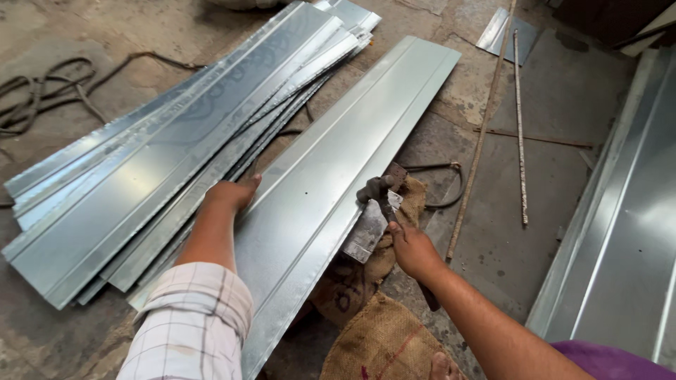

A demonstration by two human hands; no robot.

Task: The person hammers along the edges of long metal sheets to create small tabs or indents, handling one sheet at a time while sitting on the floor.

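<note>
A long galvanised metal sheet point(331, 155) with folded edges lies on the concrete floor, running away from me. My left hand point(229, 195), in a checked sleeve, grips its left edge with the fingers curled over. My right hand point(414, 250) is closed on the dark handle of a hammer point(377, 190), whose head rests at the sheet's right edge. Just under the head, a grey metal block point(365, 236) sits against that edge on burlap.
A stack of similar sheets point(162, 148) lies to the left, with cables point(42, 91) beyond it. Thin rods point(520, 127) lie to the right, with another large sheet point(627, 232) at the far right. Burlap sacks point(384, 345) and a foot point(443, 366) are near me.
</note>
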